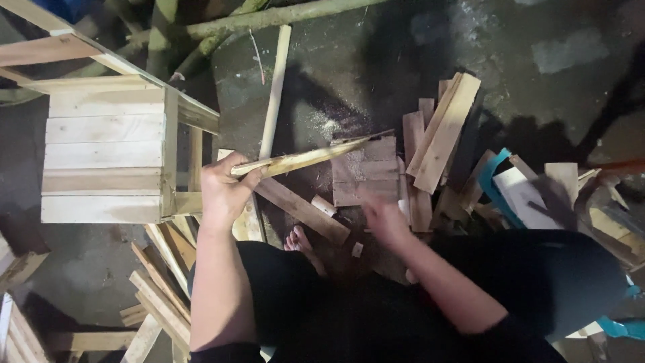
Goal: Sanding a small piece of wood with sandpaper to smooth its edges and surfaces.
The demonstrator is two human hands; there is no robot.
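Note:
My left hand grips one end of a thin, pointed wooden strip that slants up to the right over the ground. My right hand is blurred, low over the scrap wood beside a small square of joined planks; whether it holds anything I cannot tell. A short wooden handle lies between the two hands, just left of the right hand. My bare foot rests below it.
A slatted wooden crate stands at the left. Loose planks pile up at the right, with a blue plastic piece among them. More slats lie at the lower left. Branches and a long stick cross the top.

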